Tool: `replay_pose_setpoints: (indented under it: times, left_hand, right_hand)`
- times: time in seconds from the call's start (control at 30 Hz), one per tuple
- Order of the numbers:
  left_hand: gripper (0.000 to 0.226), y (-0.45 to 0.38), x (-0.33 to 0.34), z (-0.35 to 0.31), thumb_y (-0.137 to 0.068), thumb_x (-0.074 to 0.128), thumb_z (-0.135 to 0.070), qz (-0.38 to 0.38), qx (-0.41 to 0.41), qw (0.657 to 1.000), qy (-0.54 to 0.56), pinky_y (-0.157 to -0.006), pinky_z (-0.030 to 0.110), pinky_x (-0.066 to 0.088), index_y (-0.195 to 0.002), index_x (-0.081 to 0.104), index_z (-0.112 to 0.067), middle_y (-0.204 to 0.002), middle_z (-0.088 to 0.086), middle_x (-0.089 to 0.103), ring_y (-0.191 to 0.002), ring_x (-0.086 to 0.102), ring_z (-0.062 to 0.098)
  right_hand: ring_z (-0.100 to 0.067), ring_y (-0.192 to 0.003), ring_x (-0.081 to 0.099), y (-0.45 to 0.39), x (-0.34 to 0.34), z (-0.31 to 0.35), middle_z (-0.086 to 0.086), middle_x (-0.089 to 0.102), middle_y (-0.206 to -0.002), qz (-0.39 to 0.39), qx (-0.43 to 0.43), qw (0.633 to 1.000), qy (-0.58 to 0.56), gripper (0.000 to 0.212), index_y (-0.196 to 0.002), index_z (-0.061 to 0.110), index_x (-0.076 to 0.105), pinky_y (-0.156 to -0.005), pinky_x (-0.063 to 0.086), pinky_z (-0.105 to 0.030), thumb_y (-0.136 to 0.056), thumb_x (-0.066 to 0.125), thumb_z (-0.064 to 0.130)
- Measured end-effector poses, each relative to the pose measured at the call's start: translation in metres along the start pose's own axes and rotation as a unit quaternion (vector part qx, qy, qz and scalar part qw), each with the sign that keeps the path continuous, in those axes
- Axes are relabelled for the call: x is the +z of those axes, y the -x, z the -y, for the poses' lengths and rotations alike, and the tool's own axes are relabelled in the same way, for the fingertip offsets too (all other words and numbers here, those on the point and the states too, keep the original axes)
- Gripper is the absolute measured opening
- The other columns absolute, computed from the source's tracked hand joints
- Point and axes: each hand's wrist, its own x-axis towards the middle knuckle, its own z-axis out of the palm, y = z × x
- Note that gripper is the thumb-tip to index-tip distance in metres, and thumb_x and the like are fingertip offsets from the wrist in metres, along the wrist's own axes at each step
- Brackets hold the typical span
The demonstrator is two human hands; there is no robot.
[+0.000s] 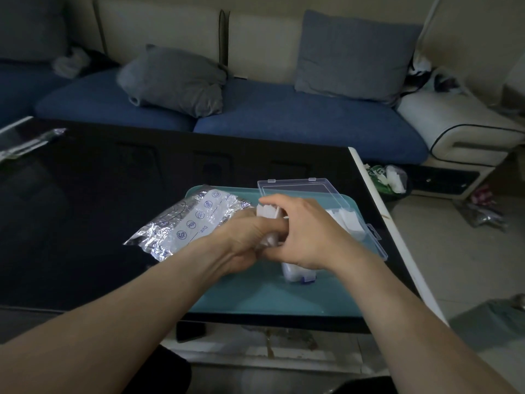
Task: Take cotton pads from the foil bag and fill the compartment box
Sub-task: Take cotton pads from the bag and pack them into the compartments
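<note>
A crinkled silver foil bag [187, 223] with blue printed symbols lies on the left part of a teal tray [255, 297]. At the bag's mouth my left hand [244, 240] and my right hand [301, 231] meet, both curled round a stack of white cotton pads [268, 211] whose top edges stick up between them. Under and behind my right hand stands the clear compartment box [366, 237], its lid [298, 189] open and tilted back. White pads [349, 220] fill its right compartments. The box's near end [298, 275] shows below my right wrist.
The tray sits on a black glossy table [99, 209] with a white right edge [397, 237]. A clear wrapper [31, 142] lies at the table's far left. Beyond are a blue sofa with grey cushions [176, 81] and a bin with rubbish [390, 179] on the floor.
</note>
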Motion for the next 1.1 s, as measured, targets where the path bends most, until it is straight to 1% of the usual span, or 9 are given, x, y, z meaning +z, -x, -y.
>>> replay_pose_setpoints:
  times: [0.17, 0.27, 0.33, 0.47, 0.6, 0.7, 0.83, 0.93, 1.1]
  left_hand:
    - [0.024, 0.002, 0.004, -0.001, -0.083, 0.053, 0.018, -0.001, 0.048, 0.999, -0.001, -0.052, 0.024, 0.053, -0.083, 0.062, -0.003, -0.068, 0.008, 0.065, -0.060, 0.066, 0.016]
    - [0.020, 0.003, 0.002, -0.002, -0.084, 0.057, 0.013, 0.031, 0.010, 0.999, -0.020, -0.056, 0.024, 0.053, -0.093, 0.064, -0.003, -0.076, 0.010, 0.066, -0.067, 0.066, 0.018]
    - [0.018, 0.003, -0.001, -0.004, -0.086, 0.058, 0.006, 0.056, -0.048, 0.997, -0.031, -0.059, 0.028, 0.056, -0.098, 0.065, -0.006, -0.079, 0.011, 0.067, -0.069, 0.067, 0.020]
    - [0.013, 0.004, -0.002, -0.004, -0.090, 0.057, -0.008, 0.103, -0.122, 0.982, -0.101, -0.080, 0.040, 0.055, -0.085, 0.069, -0.011, -0.076, 0.011, 0.069, -0.071, 0.068, 0.024]
    - [0.020, -0.001, 0.001, 0.000, -0.087, 0.053, 0.007, 0.034, -0.062, 0.997, -0.035, -0.056, 0.026, 0.052, -0.087, 0.062, -0.011, -0.072, 0.008, 0.066, -0.061, 0.066, 0.017]
    - [0.014, -0.002, 0.003, 0.000, -0.088, 0.057, 0.003, 0.032, -0.054, 0.998, -0.009, -0.055, 0.025, 0.052, -0.092, 0.062, -0.010, -0.074, 0.008, 0.067, -0.062, 0.066, 0.017]
    - [0.012, -0.004, -0.001, -0.001, -0.086, 0.058, 0.003, 0.041, -0.071, 0.997, -0.002, -0.054, 0.026, 0.054, -0.088, 0.062, -0.008, -0.076, 0.011, 0.065, -0.064, 0.066, 0.019]
    - [0.013, 0.001, -0.003, 0.001, -0.086, 0.057, 0.002, 0.090, -0.108, 0.987, -0.080, -0.066, 0.034, 0.055, -0.087, 0.064, -0.009, -0.075, 0.013, 0.069, -0.070, 0.067, 0.025]
    - [0.028, 0.000, 0.000, 0.002, -0.091, 0.048, 0.011, 0.060, -0.032, 0.996, -0.054, -0.046, 0.020, 0.049, -0.078, 0.059, -0.011, -0.060, 0.004, 0.065, -0.051, 0.064, 0.013]
  right_hand:
    - [-0.010, -0.103, 0.055, -0.002, 0.001, -0.001, 0.011, 0.054, -0.115, 0.010, 0.008, 1.000, -0.001, 0.075, -0.128, 0.033, 0.058, -0.088, 0.050, -0.033, -0.060, 0.088, 0.042]
    - [-0.007, -0.090, 0.050, -0.001, -0.001, -0.006, 0.009, 0.044, -0.107, 0.030, 0.031, 0.999, 0.013, 0.048, -0.095, 0.030, 0.059, -0.071, 0.041, -0.023, -0.061, 0.090, 0.043]
    - [-0.008, -0.090, 0.050, 0.001, 0.000, -0.008, 0.008, 0.043, -0.112, 0.024, 0.029, 0.999, 0.003, 0.042, -0.083, 0.031, 0.054, -0.072, 0.040, -0.022, -0.064, 0.089, 0.042]
    - [-0.002, -0.103, 0.049, 0.002, 0.000, -0.004, 0.015, 0.039, -0.133, 0.037, 0.002, 0.999, -0.012, 0.078, -0.135, 0.031, 0.056, -0.089, 0.043, -0.020, -0.064, 0.089, 0.034]
    - [-0.013, -0.109, 0.057, 0.004, -0.001, 0.003, 0.009, 0.064, -0.119, 0.025, -0.003, 1.000, 0.007, 0.080, -0.133, 0.038, 0.055, -0.091, 0.049, -0.031, -0.061, 0.091, 0.037]
    - [-0.019, -0.112, 0.052, 0.003, 0.000, 0.001, 0.003, 0.062, -0.119, 0.024, 0.033, 0.999, 0.027, 0.095, -0.144, 0.033, 0.038, -0.090, 0.047, -0.034, -0.064, 0.088, 0.041]
    - [-0.017, -0.100, 0.057, 0.002, 0.002, 0.002, 0.008, 0.062, -0.106, 0.027, 0.028, 0.998, 0.051, 0.065, -0.114, 0.030, 0.055, -0.084, 0.051, -0.037, -0.060, 0.089, 0.043]
    - [-0.014, -0.114, 0.056, 0.004, 0.004, 0.005, 0.010, 0.064, -0.123, 0.028, 0.005, 1.000, -0.007, 0.070, -0.131, 0.030, 0.055, -0.094, 0.046, -0.026, -0.068, 0.084, 0.026]
    - [-0.014, -0.131, 0.048, 0.006, 0.005, 0.008, 0.011, 0.052, -0.147, 0.062, -0.017, 0.998, -0.014, 0.103, -0.157, 0.032, 0.021, -0.100, 0.037, -0.018, -0.074, 0.082, 0.022]
